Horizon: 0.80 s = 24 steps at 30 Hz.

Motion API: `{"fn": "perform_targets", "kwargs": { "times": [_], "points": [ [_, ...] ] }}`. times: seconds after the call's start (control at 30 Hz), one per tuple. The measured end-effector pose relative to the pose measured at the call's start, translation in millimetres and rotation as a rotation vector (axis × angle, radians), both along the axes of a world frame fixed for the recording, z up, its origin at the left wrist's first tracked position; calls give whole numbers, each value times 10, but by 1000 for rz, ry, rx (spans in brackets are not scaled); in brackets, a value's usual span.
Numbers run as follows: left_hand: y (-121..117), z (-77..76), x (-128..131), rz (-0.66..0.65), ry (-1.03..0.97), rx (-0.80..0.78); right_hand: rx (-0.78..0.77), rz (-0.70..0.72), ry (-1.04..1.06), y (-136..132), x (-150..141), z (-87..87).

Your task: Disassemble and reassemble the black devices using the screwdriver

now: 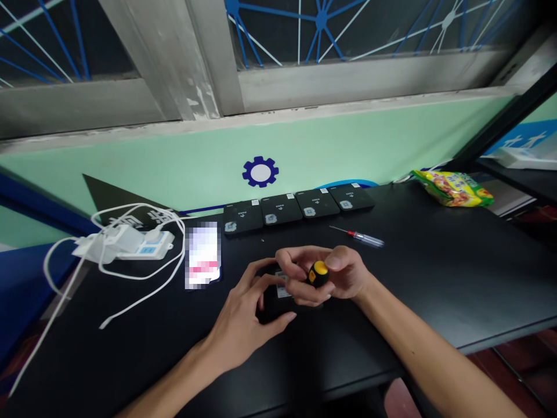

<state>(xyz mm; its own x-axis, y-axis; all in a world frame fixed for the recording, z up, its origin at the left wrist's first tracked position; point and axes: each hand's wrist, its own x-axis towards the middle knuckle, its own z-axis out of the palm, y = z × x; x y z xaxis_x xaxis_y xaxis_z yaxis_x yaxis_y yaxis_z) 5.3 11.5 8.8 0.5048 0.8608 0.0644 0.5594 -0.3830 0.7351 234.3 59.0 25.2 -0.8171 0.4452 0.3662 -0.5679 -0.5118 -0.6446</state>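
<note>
Now the right hand (346, 277) grips a stubby black-and-yellow handle (319, 273), yellow end up, over a flat black white-labelled box (282, 306) that the left hand (241, 313) clasps on the black table (439, 273), presumably for steadiness.

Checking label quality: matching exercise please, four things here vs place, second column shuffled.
Things:
1. yellow-capped tool
2. screwdriver
3. snack bag
4. phone

Places:
A. at the back right of the table
B. just right of the power strip
C. in the right hand
D. lying in front of the right end of the row of black boxes

Pairs: 1-C, 2-D, 3-A, 4-B
</note>
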Motion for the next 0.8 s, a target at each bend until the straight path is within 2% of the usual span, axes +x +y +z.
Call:
{"fn": "perform_targets", "kwargs": {
  "times": [0.27, 0.4, 0.63, 0.8],
  "points": [
    [-8, -8, -7, 5, -9, -7, 117, -116, -72, 4, 2, -20],
    [-3, -26, -12, 3, -15, -13, 76, -145, -104, -10, 19, -26],
    [-21, -50, -24, 8, -35, -25, -71, -177, 28, -3, 92, 63],
    [-13, -59, -12, 7, -30, -23, -50, -137, 28, 4, 103, 62]
  ]
}}
